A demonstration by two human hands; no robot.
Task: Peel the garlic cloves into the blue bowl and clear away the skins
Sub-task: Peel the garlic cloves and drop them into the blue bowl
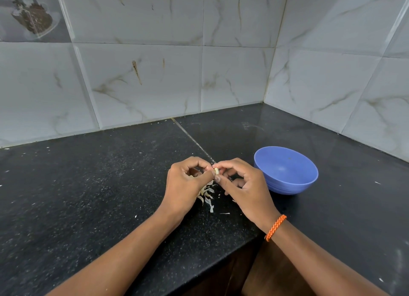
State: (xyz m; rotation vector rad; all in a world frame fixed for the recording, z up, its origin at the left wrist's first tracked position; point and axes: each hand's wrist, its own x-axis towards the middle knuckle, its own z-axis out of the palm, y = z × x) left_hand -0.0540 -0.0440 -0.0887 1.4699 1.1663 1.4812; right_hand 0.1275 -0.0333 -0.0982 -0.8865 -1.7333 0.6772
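Black speckled stone surface [88,196], corner of a tiled wall [155,74] behind it. Both hands meet mid-frame over the surface, working one garlic clove [216,171]: left hand [188,185] pinches it between thumb and fingertips, right hand [243,185] pinches the other end, fingers curled, so each grip is clamped on the same clove. Looks like one hand steadies while the other pulls skin; which does which I cannot tell, too small. Clove is held up off the surface, directly above the pile of skins [208,196], which sits at about 6 o'clock from the clove, partly under the left hand; holding there means loose skin drops onto the existing pile instead of scattering. A few stray flakes lie further toward 5 o'clock. Blue bowl [287,180] sits at 3 o'clock from the hands, just beside the right hand, not touching it; close placement likely keeps the drop-in short. Visible part of the bowl interior shows no cloves; near inner wall is hidden. Orange braided band [275,227] on the right wrist. Judgement: peeling in progress, skins not yet cleared, clove not yet in bowl.
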